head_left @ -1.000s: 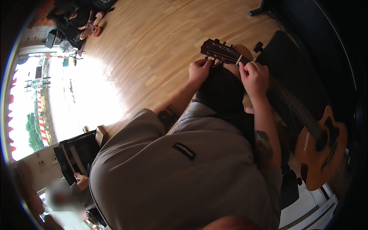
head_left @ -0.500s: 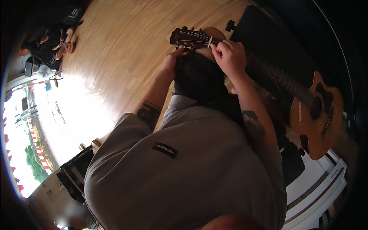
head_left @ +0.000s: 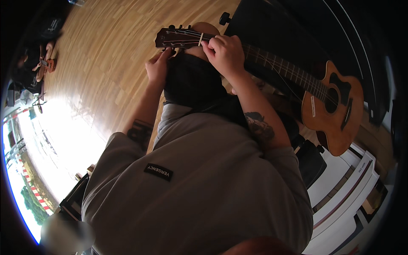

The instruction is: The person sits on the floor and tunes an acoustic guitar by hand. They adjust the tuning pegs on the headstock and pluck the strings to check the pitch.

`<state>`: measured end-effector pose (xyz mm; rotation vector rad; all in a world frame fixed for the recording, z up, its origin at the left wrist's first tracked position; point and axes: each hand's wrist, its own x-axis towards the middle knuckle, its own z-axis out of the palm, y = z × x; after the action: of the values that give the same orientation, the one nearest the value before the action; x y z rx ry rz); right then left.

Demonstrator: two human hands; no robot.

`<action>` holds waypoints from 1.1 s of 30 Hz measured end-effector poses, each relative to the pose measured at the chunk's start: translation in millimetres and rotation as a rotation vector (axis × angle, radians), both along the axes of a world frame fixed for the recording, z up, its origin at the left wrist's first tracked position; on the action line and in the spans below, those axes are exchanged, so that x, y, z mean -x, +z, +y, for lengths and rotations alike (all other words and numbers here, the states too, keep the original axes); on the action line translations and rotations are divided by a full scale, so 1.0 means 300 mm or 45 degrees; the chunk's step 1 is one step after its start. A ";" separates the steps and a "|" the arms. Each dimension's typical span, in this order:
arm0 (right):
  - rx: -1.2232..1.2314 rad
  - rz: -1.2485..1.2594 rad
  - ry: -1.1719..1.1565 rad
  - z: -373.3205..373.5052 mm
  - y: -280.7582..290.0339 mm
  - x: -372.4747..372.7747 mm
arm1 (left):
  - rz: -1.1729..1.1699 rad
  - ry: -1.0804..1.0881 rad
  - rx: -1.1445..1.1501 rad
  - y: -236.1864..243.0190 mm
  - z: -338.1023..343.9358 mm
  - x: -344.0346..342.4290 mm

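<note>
An acoustic guitar (head_left: 340, 119) lies slanting to my right, its dark headstock (head_left: 169, 37) over my black-clad leg (head_left: 189, 80). My left hand (head_left: 157, 63) is closed on a tuning peg (head_left: 173, 51) at the headstock's lower edge. Beside the pale nut, my right hand (head_left: 223, 55) has its fingers curled, pinched at the strings on the upper end of the neck; exactly what the fingertips hold is hidden. A loose string curves along the fretboard (head_left: 297, 76).
People in dark clothing (head_left: 32, 68) sit at upper left, one with a small ukulele (head_left: 50, 64). Wooden floor (head_left: 97, 46) spreads leftward toward a bright doorway. A dark padded surface (head_left: 280, 29) lies behind the guitar; a white keyboard instrument (head_left: 344, 191) is at lower right.
The view has shifted, so the headstock and both hands appear further left and higher. Both hands remain at the headstock and nut, with little change in grip.
</note>
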<state>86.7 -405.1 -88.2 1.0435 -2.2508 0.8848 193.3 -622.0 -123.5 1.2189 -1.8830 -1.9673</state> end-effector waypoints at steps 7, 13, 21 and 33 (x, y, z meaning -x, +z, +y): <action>-0.012 0.003 -0.007 0.001 -0.001 -0.001 | 0.028 -0.296 0.499 -0.006 -0.013 -0.021; -0.068 -0.024 -0.015 0.004 -0.006 -0.006 | 0.019 -0.212 0.632 0.003 0.008 -0.018; -0.041 -0.017 -0.027 0.005 -0.004 -0.007 | -0.119 -0.197 0.696 0.049 0.034 0.003; -0.061 0.024 -0.035 0.009 -0.034 0.003 | -0.131 -0.034 0.132 -0.064 -0.004 0.022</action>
<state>85.7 -402.3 -98.6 1.0350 -2.2755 0.8093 186.7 -623.1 -142.8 1.2948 -2.0323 -1.8265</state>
